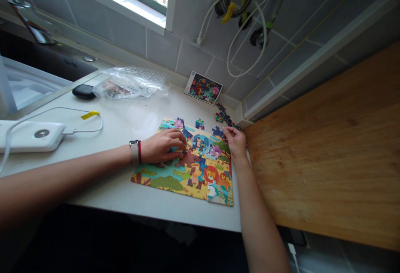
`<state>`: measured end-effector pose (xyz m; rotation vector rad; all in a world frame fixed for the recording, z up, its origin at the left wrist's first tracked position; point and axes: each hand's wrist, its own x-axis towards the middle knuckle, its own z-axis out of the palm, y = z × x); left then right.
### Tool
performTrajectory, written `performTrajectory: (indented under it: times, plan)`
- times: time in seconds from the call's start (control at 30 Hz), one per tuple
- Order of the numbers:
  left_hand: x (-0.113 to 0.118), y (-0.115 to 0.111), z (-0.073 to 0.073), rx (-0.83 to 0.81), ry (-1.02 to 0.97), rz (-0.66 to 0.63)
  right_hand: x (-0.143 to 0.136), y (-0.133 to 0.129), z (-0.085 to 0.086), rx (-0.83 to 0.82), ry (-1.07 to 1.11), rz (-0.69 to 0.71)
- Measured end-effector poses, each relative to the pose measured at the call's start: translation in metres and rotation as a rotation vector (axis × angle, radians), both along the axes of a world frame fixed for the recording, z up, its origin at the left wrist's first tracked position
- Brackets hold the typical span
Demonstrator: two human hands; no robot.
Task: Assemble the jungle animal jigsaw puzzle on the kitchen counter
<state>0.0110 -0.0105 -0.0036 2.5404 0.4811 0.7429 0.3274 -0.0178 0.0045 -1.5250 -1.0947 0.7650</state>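
Note:
A colourful animal jigsaw puzzle [168, 182] lies on the white counter before me, many of its pieces joined. My left hand [162, 146] rests on its left part, fingers loosely spread and slightly bent, covering some pieces. At the puzzle's upper right edge, my right hand [236, 143] has thumb and forefinger pinched together; whatever is between them is too small to make out. A dark blue puzzle piece [217, 131] lies right beside those fingertips. Another loose piece [199, 124] sits near the top edge. Dark loose pieces [222, 116] are heaped behind my right hand.
A picture card [203, 88] leans against the tiled wall. Clear plastic packaging [134, 83] and a black case [84, 91] lie at the back left. A white power bank [34, 135] with a cable is at left, near the sink. A wooden board [328, 148] borders the right.

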Motion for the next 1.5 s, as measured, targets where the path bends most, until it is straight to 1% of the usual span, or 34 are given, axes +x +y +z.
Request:
performTrajectory:
  times: [0.07,0.17,0.3,0.4,0.5,0.6,0.67,0.73,0.8,0.9,1.0,1.07,1.17,1.27,1.33,1.4,1.43,1.5]
  plan:
    - [-0.001,0.001,0.0,-0.001,-0.009,0.019,-0.004,0.001,-0.008,-0.026,-0.043,0.039]
    - [-0.002,0.002,0.001,0.004,-0.013,0.058,-0.005,0.002,-0.014,-0.024,-0.075,0.041]
    - [-0.003,0.003,0.003,0.011,-0.016,0.113,0.002,0.004,-0.015,-0.011,-0.136,-0.009]
    - [-0.004,0.008,0.003,-0.006,-0.06,0.172,0.011,0.005,-0.015,-0.023,-0.231,-0.03]
    - [-0.007,0.015,0.004,-0.043,-0.12,0.303,0.015,0.005,-0.017,-0.031,-0.413,-0.06]
    - [-0.011,0.023,0.006,-0.106,-0.161,0.496,0.013,0.004,-0.016,-0.02,-0.509,-0.083]
    - [-0.013,0.028,0.008,-0.171,-0.191,0.604,0.007,0.002,-0.013,0.011,-0.482,-0.025]
    - [-0.016,0.032,0.01,-0.253,-0.233,0.678,-0.001,-0.001,-0.01,0.037,-0.44,0.069]
    - [-0.018,0.035,0.011,-0.316,-0.273,0.734,-0.011,-0.006,-0.005,0.049,-0.429,0.159]
    - [-0.019,0.04,0.01,-0.338,-0.285,0.786,-0.026,-0.015,0.002,0.081,-0.513,0.325]
    - [-0.02,0.043,0.006,-0.296,-0.251,0.773,-0.038,-0.021,0.008,0.102,-0.605,0.516]
    - [-0.02,0.043,0.004,-0.244,-0.228,0.741,-0.044,-0.023,0.009,0.087,-0.632,0.595]
    - [-0.018,0.04,0.003,-0.156,-0.197,0.645,-0.048,-0.023,0.006,0.064,-0.644,0.612]
    - [-0.015,0.035,0.002,-0.101,-0.184,0.488,-0.047,-0.022,0.003,0.062,-0.645,0.583]
    - [-0.013,0.033,0.002,-0.077,-0.187,0.389,-0.044,-0.02,0.003,0.061,-0.646,0.552]
    - [-0.012,0.032,0.0,-0.061,-0.188,0.32,-0.036,-0.018,0.003,0.065,-0.686,0.455]
    - [-0.012,0.032,0.0,-0.055,-0.187,0.3,-0.029,-0.016,0.003,0.063,-0.735,0.369]
    - [-0.011,0.032,-0.002,-0.046,-0.186,0.279,-0.013,-0.014,0.003,0.031,-0.87,0.146]
